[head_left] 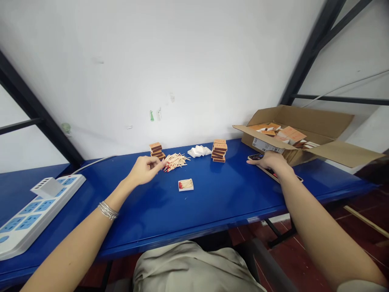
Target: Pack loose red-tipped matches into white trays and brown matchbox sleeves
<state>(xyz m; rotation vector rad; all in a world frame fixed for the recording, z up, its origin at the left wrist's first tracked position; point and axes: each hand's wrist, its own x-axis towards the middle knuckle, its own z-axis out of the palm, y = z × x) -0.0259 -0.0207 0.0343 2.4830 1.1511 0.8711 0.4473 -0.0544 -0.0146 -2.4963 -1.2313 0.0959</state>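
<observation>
The blue table (212,202) ran wide, with open room along its front edge between the arms. A box (304,121) sat at the right rear and a power strip (36,207) at the left edge. The right hand (271,161) lay flat, fingers loose, on a phone (256,156). The left hand (143,170) had its fingers drawn together at the match pile (176,161); I could not tell whether it gripped a match. A tray (185,185) lay apart in front.

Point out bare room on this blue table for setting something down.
Bare: the near strip of table between power strip and matchbox tray, and right of the tray before the right hand. Crowded: the back, with match pile, box stacks, cardboard box.
</observation>
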